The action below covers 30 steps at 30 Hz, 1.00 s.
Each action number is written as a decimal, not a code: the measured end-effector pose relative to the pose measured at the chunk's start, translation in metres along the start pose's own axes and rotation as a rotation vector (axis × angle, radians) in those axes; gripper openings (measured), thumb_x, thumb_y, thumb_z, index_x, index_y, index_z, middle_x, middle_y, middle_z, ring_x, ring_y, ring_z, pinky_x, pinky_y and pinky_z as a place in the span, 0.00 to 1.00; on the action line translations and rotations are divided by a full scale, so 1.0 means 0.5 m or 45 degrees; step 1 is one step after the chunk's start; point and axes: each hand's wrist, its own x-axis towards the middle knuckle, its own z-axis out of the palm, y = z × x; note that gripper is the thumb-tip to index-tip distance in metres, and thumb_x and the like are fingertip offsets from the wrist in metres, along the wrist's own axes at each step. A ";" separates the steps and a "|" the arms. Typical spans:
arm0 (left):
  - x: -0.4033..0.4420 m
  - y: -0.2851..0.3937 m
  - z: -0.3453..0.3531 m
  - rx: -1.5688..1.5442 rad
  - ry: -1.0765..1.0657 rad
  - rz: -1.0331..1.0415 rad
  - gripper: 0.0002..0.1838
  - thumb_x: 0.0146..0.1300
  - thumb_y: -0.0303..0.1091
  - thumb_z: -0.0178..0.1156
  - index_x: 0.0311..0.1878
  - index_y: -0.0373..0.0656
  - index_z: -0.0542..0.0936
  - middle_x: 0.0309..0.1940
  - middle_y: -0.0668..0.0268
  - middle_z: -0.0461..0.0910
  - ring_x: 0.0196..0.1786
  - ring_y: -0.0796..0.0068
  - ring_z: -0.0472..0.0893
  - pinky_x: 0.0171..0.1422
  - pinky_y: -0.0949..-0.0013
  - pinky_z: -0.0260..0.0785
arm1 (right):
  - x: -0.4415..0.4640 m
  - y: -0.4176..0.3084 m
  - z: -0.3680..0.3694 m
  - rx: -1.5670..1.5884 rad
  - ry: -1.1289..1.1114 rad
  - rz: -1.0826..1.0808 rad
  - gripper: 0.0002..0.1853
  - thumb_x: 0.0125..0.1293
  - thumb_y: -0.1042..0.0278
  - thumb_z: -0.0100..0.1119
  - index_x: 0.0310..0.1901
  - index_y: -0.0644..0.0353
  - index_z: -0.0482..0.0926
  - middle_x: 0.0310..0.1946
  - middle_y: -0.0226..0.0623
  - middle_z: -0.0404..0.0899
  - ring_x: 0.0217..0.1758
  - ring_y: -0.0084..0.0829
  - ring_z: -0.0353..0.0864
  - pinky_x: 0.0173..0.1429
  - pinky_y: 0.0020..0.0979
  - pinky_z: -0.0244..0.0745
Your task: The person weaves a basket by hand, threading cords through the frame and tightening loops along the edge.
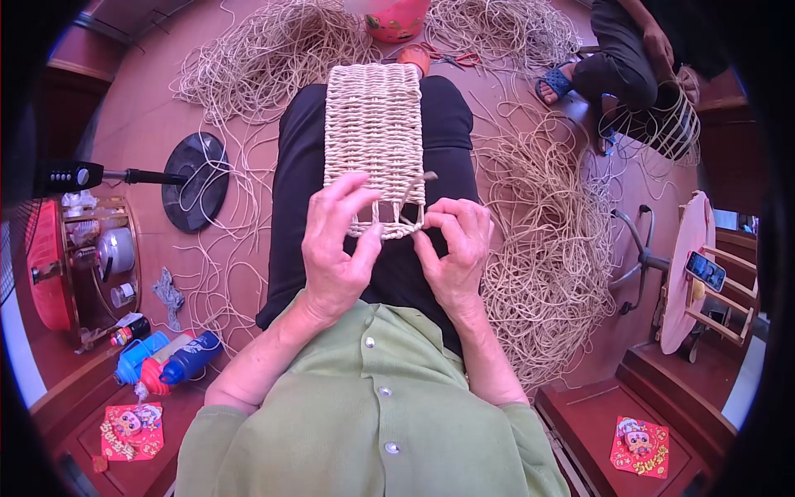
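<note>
Across the lap, both forearms reach away from the body, elbows low, wrists slightly bent, hands angled inward. Left hand (335, 248): half-curled, moderate gap between thumb and fingers, thumb against the near rim (389, 232) of the woven piece (374, 124); whether it truly grips, can't tell from above. Right hand (457, 244): narrow, thumb and forefinger pinching the rim's right corner, other fingers folded. Piece lies lengthwise on dark trousers (296, 157), far end beyond the knees. Oblong, pale, tight ridged weave; near end shows bare uprights with gaps, rim twisted, rope-like. Loose tan cord (542, 240) heaped in tangled coils on floor, right.
</note>
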 end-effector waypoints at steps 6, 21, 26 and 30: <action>0.015 -0.007 0.011 0.306 -0.069 0.164 0.10 0.55 0.21 0.71 0.41 0.42 0.88 0.41 0.65 0.83 0.47 0.62 0.79 0.56 0.60 0.68 | 0.003 -0.038 -0.019 0.071 -0.100 0.187 0.12 0.53 0.75 0.76 0.37 0.56 0.82 0.42 0.31 0.79 0.49 0.37 0.81 0.50 0.40 0.72; 0.036 -0.014 -0.001 0.468 -0.453 0.252 0.09 0.58 0.24 0.72 0.42 0.41 0.88 0.31 0.64 0.76 0.39 0.61 0.78 0.42 0.58 0.73 | -0.060 -0.087 0.013 1.085 -0.194 1.045 0.11 0.77 0.69 0.60 0.48 0.69 0.85 0.40 0.42 0.88 0.43 0.30 0.92 0.47 0.32 0.85; 0.053 -0.002 -0.006 0.502 -0.572 0.260 0.09 0.61 0.25 0.70 0.46 0.38 0.89 0.31 0.62 0.77 0.41 0.60 0.78 0.46 0.59 0.72 | -0.073 -0.103 0.028 2.022 -0.018 1.342 0.18 0.84 0.66 0.51 0.66 0.66 0.79 0.60 0.34 0.83 0.63 0.25 0.81 0.72 0.34 0.75; 0.054 -0.002 -0.003 0.496 -0.561 0.289 0.09 0.61 0.23 0.70 0.45 0.37 0.87 0.32 0.60 0.75 0.41 0.57 0.77 0.47 0.56 0.72 | -0.079 -0.099 0.064 2.341 0.111 1.229 0.19 0.84 0.65 0.52 0.69 0.63 0.76 0.65 0.34 0.79 0.68 0.25 0.76 0.78 0.37 0.68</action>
